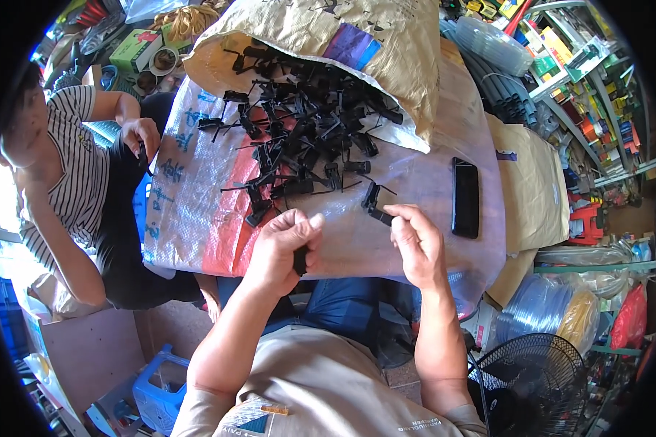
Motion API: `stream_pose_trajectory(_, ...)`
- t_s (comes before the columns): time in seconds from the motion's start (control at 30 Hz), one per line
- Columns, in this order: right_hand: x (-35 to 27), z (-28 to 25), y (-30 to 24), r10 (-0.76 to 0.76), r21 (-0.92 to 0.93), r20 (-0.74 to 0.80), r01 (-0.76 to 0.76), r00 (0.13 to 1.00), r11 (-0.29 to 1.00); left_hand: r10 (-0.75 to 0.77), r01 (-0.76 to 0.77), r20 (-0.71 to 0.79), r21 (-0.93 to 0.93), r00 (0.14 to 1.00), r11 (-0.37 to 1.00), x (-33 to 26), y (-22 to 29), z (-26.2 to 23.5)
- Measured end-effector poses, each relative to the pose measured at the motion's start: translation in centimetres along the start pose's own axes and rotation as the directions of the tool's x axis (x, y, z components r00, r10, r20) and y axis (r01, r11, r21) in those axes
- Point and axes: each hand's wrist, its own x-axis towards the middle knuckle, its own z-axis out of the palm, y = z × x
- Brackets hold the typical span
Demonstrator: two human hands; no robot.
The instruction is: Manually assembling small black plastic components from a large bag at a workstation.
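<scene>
Right hand (420, 246) pinches a black plastic part (372, 198) mid-frame; left hand (280, 244) curls tightly round another black piece (299, 261). Above lies a parts heap (306, 135); bare woven sheeting (420, 182) stretches right to the smartphone (466, 198), ending below the hands.

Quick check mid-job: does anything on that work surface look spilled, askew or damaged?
Black parts lie in a loose, jumbled heap from the sack's open mouth onto the sheet. That looks like a spill, though it could be deliberate. No damage stands out; small cracks would be hard to see.
</scene>
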Motion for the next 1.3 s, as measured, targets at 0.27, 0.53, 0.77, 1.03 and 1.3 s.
stream_pose_trajectory(0.27,-0.5,0.5,-2.3,0.358,0.253,0.058,-0.361,0.932,0.898,0.311,-0.507,0.435,0.836,0.845,0.209,-2.2,0.2,2.0)
stream_pose_trajectory(0.53,-1.0,1.7,-3.2,0.315,0.277,0.097,-0.330,0.944,0.902,0.317,-0.570,0.504,0.804,0.803,0.167,-2.3,-0.2,3.7)
stream_pose_trajectory(0.77,-1.9,1.9,-2.8,0.079,0.302,0.056,-0.093,0.995,0.949,0.365,-0.527,0.412,0.788,0.835,0.317,-2.0,-0.9,4.0)
stream_pose_trajectory(1.03,-2.3,2.8,-1.7,0.086,0.511,0.114,-0.132,0.990,0.850,0.482,-0.598,0.461,0.782,0.745,0.177,-1.6,-2.0,4.0)
stream_pose_trajectory(1.3,-2.7,2.4,-0.9,0.090,0.570,0.198,-0.189,0.976,0.800,0.504,-0.665,0.547,0.743,0.668,0.074,-1.9,-2.5,3.8)
